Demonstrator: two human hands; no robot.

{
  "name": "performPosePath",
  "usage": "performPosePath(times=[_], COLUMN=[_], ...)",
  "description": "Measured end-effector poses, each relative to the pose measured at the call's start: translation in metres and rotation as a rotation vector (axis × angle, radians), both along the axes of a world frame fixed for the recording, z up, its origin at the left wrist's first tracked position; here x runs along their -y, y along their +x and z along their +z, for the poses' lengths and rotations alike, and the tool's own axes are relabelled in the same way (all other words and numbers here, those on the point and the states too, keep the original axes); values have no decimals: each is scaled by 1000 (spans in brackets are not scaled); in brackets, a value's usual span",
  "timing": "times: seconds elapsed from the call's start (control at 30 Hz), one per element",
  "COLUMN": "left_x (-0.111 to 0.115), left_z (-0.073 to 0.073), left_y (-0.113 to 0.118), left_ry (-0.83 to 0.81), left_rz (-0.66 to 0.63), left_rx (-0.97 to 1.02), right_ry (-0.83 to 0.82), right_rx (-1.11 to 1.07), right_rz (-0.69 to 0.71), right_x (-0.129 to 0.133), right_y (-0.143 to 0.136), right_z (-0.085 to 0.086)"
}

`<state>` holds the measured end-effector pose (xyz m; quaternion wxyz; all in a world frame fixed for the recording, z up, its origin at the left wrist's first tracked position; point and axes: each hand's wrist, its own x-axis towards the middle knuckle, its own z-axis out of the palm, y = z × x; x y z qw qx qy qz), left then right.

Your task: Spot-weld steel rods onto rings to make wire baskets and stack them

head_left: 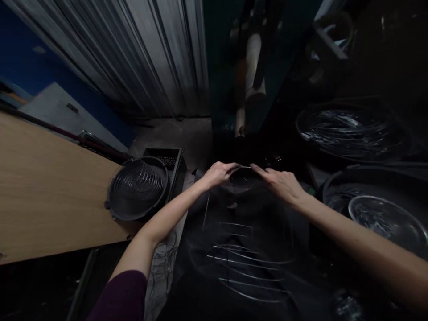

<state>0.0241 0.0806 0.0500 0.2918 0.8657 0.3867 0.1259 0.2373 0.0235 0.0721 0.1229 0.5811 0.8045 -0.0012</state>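
My left hand [219, 173] and my right hand [282, 183] are raised close together, with both sets of fingertips closed. A thin metal wire [245, 167] spans the short gap between them, pinched at each side. Just beyond the fingers is the dark lower part of a machine [240, 118], its details lost in shadow. Below my hands, dark cloth [197, 276] covers my lap. Several shiny bent wires [247, 258], some straight and some curved, lie across it.
A black tub [113, 211] of ring-shaped wires stands at left beside a black crate [179, 167] and a wooden panel [50, 187]. On the right, a dark tub [329, 187] holds a clear round bowl [401, 218]; a tray of wires [347, 129] lies behind. Loose wire [162, 263] covers the floor.
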Motion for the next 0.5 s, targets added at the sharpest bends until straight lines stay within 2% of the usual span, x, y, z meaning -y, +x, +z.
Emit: performPosePath(times=[0.1, 0.2, 0.33, 0.5], left_x=[-29, -47, -61, -81], left_z=[25, 42, 51, 54], left_y=[0, -2, 2, 11], left_ry=[7, 70, 166, 157], left_rz=[8, 63, 170, 170], left_rx=[157, 48, -132, -100], right_ry=[105, 110, 136, 168], right_rx=[-6, -54, -115, -155], right_rz=[-28, -17, -40, -100], right_x=[-28, -50, -70, -87], right_y=[4, 5, 6, 11], right_z=[23, 36, 35, 30])
